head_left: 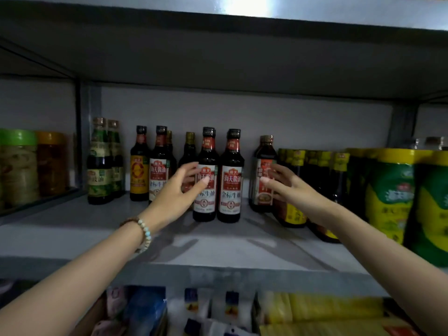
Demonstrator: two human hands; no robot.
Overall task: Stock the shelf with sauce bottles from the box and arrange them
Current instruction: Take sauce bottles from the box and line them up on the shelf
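Forearms (84,275) reach across the shelf (72,236) toward two soy sauce bottles (230,187).
Left hand (178,190) and right hand (291,187) are spread open, gripping nothing, flanking the upright pair mid-shelf; a careless nudge could topple them against the red-labelled bottle (264,154).

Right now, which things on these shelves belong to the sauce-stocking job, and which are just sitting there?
In the job:
- left hand and right hand, both open, reaching among the bottles
- front red-label sauce bottles
- shelf

Just sitting there:
- green-lidded jar
- orange-lidded jar
- yellow-green pouches
- packets on the lower shelf
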